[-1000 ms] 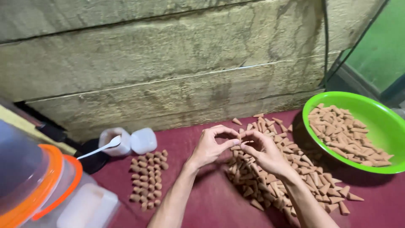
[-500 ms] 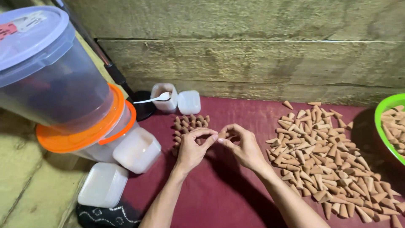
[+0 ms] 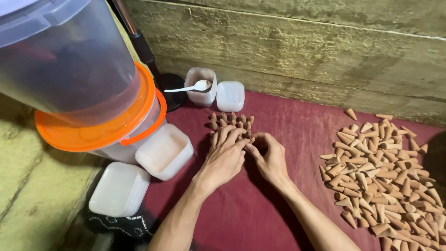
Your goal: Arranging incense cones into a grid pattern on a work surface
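My left hand [image 3: 225, 157] lies flat with fingers stretched over a small group of upright brown cones [image 3: 231, 120] standing on the dark red cloth [image 3: 302, 135]. Beside it, my right hand [image 3: 269, 158] has its fingers curled, fingertips meeting the left hand's at the near edge of that group. What is pinched between them is hidden. A big loose pile of the same cones [image 3: 381, 162] lies to the right of both hands.
Stacked clear tubs with an orange lid and handle [image 3: 93, 97] fill the left. Two white square containers [image 3: 162, 151] sit below them. A small cup with a white spoon [image 3: 200, 86] and a white lid [image 3: 230, 95] stand by the wooden wall [image 3: 302, 51].
Both hands have moved left from the big cone pile to the small standing group. The view swung left, so the green bowl is out of sight.
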